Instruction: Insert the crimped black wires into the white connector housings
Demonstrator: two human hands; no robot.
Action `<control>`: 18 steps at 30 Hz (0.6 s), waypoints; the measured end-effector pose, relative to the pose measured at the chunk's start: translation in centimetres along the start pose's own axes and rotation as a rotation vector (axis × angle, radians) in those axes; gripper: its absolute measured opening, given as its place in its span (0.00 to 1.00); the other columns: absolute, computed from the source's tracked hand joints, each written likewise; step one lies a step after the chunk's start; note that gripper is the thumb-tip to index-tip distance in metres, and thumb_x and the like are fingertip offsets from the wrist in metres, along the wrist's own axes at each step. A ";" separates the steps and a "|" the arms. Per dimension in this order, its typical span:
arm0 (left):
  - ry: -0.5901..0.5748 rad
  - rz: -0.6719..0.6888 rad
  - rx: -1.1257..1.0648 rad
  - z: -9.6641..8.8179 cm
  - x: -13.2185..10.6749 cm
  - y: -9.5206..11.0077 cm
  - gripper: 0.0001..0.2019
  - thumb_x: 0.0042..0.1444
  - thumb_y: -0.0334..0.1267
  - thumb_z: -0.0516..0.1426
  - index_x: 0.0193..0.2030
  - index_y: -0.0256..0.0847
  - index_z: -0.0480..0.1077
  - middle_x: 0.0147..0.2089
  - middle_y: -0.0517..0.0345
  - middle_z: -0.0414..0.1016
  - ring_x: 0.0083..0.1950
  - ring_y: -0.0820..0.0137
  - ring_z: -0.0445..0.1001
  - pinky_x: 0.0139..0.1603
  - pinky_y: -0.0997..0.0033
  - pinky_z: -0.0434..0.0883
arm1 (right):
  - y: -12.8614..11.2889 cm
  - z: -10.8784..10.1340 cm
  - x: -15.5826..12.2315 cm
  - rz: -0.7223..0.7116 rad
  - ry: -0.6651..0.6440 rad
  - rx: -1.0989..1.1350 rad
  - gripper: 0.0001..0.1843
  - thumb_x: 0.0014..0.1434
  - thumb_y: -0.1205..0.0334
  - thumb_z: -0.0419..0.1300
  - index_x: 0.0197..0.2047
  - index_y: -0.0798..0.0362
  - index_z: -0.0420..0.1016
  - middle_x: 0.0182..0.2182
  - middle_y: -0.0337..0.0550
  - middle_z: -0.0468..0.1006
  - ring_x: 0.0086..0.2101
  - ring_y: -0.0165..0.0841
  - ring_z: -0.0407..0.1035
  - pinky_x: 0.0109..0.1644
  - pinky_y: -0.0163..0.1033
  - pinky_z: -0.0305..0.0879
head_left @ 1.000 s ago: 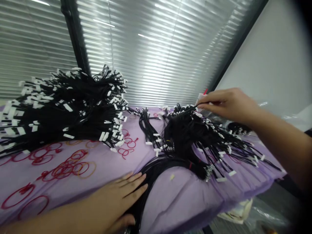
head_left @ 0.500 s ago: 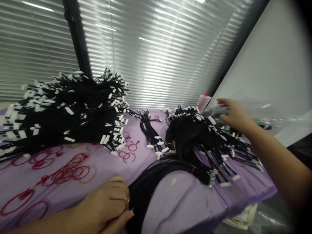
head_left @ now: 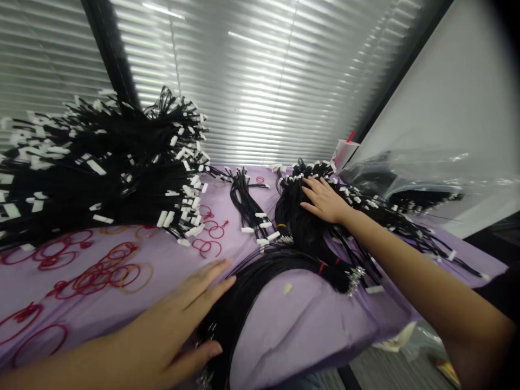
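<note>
My left hand (head_left: 189, 311) is open, fingers stretched out, at the near end of a curved bundle of black cables (head_left: 260, 284) with small metal ends. Its thumb lies by the bundle's edge. Farther right, my right hand (head_left: 325, 200) rests with spread fingers on a heap of black cables (head_left: 303, 230) that carry white connectors. A red band ties the curved bundle near its far end, where a cluster of metal terminals (head_left: 355, 281) shows. Between the heaps lies a small bunch of cables (head_left: 246, 203) with white connectors.
A large pile of black cables (head_left: 134, 184) fills the left back of the purple cloth (head_left: 309, 325). Red and orange rubber bands (head_left: 97, 276) lie scattered before it. A cup with a red straw (head_left: 344, 153) and a clear plastic bag (head_left: 426, 168) stand at the back right.
My right hand has come down and left from near the plastic bag onto the cable heap. My left hand has opened from a closed grip, its fingers now extended.
</note>
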State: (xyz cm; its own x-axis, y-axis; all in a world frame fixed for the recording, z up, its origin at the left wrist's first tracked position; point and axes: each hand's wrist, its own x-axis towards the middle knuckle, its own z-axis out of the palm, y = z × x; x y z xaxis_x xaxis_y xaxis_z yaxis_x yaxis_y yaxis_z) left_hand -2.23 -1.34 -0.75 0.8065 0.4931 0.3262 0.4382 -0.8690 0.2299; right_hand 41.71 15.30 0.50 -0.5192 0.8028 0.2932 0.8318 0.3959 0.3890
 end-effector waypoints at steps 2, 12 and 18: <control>-0.143 -0.068 -0.044 0.7 -0.2 -0.2 0.35 0.59 0.44 0.55 0.71 0.44 0.47 0.71 0.49 0.52 0.68 0.54 0.59 0.64 0.57 0.64 | -0.1 0.2 -0.1 0.007 -0.003 0.026 0.34 0.66 0.46 0.42 0.62 0.66 0.62 0.65 0.64 0.55 0.65 0.49 0.48 0.67 0.57 0.41; -0.183 -0.054 -0.248 -0.6 1.1 1.1 0.23 0.60 0.37 0.53 0.63 0.38 0.65 0.62 0.47 0.66 0.62 0.55 0.68 0.64 0.55 0.65 | -4.0 -5.4 2.8 0.218 0.206 0.077 0.22 0.65 0.54 0.48 0.54 0.61 0.68 0.55 0.60 0.67 0.58 0.46 0.59 0.61 0.57 0.54; -0.133 0.108 -0.215 -2.0 1.2 1.7 0.19 0.59 0.29 0.51 0.57 0.34 0.70 0.56 0.48 0.74 0.59 0.63 0.71 0.67 0.63 0.61 | -10.8 -5.2 10.2 0.073 -0.003 0.225 0.18 0.65 0.49 0.51 0.39 0.56 0.72 0.32 0.41 0.75 0.30 0.25 0.68 0.36 0.35 0.69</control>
State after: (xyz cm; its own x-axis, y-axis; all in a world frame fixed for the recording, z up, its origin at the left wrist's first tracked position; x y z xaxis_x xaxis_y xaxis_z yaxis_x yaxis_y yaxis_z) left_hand -1.38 -2.15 1.89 0.8952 0.3760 0.2395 0.2642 -0.8802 0.3942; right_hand 26.38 16.89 3.77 -0.4557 0.8341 0.3107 0.8901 0.4258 0.1624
